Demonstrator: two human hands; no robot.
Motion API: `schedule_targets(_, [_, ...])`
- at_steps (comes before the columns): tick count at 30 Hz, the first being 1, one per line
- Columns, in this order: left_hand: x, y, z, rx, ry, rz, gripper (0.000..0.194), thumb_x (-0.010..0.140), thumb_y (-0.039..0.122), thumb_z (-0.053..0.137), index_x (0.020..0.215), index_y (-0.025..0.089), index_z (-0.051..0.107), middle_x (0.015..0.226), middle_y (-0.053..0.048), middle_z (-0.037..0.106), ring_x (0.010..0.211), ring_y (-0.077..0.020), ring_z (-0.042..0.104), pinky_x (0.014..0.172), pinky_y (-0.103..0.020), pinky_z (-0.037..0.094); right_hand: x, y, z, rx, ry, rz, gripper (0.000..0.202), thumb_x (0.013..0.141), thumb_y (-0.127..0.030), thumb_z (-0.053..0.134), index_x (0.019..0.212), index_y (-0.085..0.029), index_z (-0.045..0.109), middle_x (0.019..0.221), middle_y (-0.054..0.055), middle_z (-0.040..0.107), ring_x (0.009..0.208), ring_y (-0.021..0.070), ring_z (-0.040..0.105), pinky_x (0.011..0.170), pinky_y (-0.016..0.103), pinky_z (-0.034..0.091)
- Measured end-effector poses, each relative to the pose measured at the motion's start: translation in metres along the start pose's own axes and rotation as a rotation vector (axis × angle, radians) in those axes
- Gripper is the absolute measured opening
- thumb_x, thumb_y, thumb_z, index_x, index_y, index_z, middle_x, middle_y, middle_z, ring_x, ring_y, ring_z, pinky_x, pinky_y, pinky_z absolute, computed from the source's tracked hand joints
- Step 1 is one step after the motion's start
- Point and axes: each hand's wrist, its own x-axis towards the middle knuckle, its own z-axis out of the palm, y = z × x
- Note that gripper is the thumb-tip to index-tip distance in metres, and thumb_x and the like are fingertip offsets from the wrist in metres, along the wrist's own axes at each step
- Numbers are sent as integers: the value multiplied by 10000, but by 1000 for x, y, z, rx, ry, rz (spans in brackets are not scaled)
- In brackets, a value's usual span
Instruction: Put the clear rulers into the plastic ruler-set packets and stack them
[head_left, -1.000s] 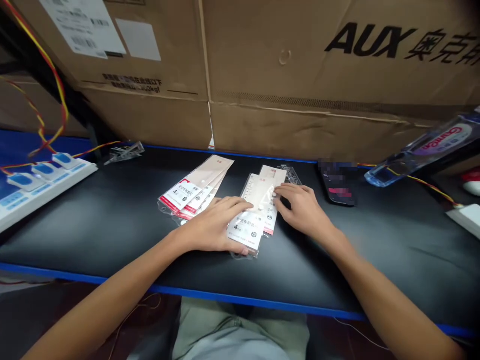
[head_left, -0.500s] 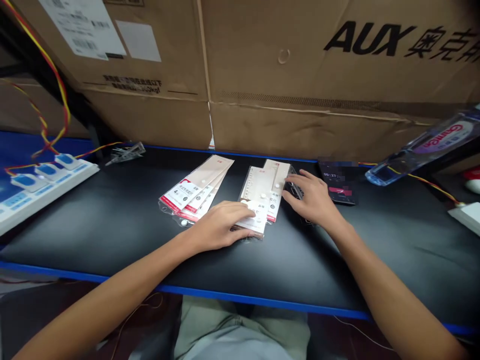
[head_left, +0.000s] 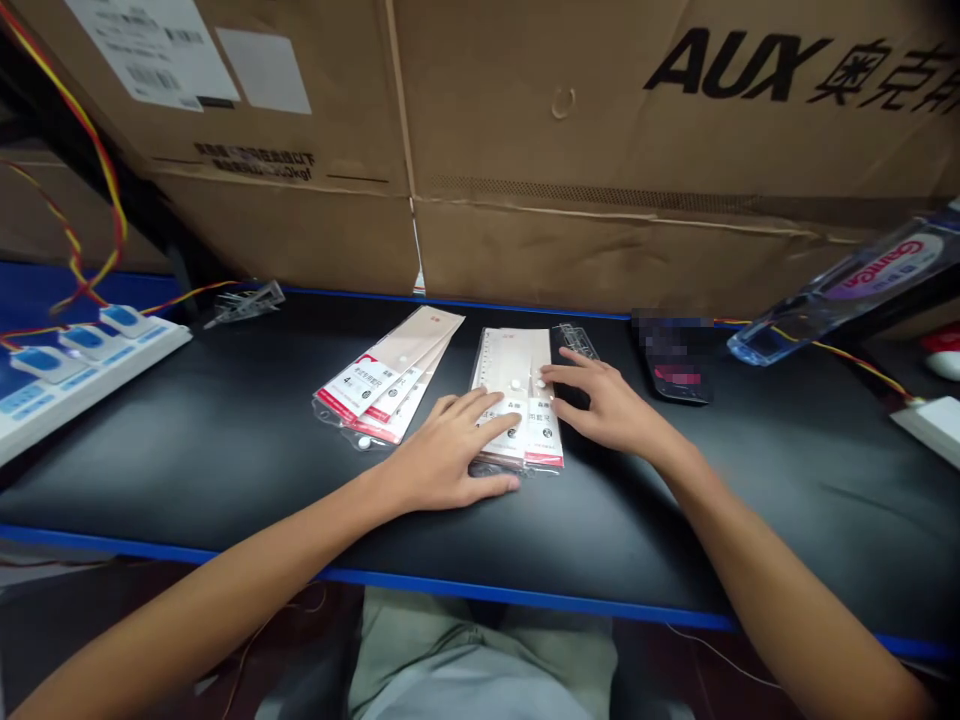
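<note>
Head view: my left hand (head_left: 442,458) lies with fingers spread over the overlapping packets (head_left: 525,350) on the black desktop (head_left: 255,440), my right hand (head_left: 611,408) touches them with loosely curved fingers, and I judge them light, slippery, rather stiff, best held by long edges.

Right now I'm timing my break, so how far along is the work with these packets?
The fanned packets look set down, no fingers on them. In hand are the right packets: the left hand lies on them, the right hand has fingertips on one. Left, perhaps: straightening the fanned packets' uneven edges; whether more remains, I can't tell.
</note>
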Motion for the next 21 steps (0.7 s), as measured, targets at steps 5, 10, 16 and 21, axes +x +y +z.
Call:
schedule_targets(5, [1, -7, 0, 15, 56, 24, 675, 945, 627, 584, 1439, 168, 551, 1557, -188, 498, 1464, -370, 428, 1158, -549, 370, -4, -9, 2, -53, -16, -41, 368, 956, -237, 509, 1294, -238, 654, 1403, 74, 674, 1503, 358, 387, 1180, 688, 251])
schedule_targets(10, [0, -4, 0, -50, 163, 55, 574, 952, 555, 620, 1390, 187, 591, 1507, -146, 568, 1423, -324, 502, 1162, -498, 424, -4, -16, 7, -85, -21, -31, 364, 1011, -299, 457, 1324, -256, 638, 1464, 77, 630, 1517, 353, 362, 1170, 703, 247])
schedule_targets(16, [1, -1, 5, -86, 153, 17, 625, 966, 534, 605, 1474, 183, 507, 1596, -145, 457, 1498, -288, 402, 1233, -457, 370, -1, -18, 8, -99, 90, -34, 345, 996, -347, 522, 1295, -255, 667, 1479, 72, 614, 1447, 303, 477, 1191, 579, 312])
schedule_targets(21, [1, -4, 5, -19, 77, 55, 556, 988, 465, 582, 1453, 168, 517, 1590, -169, 452, 1494, -301, 393, 1228, -483, 358, 0, 8, -9, -161, 249, 224, 348, 923, -321, 580, 1208, -175, 716, 1320, 149, 702, 1240, 362, 636, 1056, 516, 469])
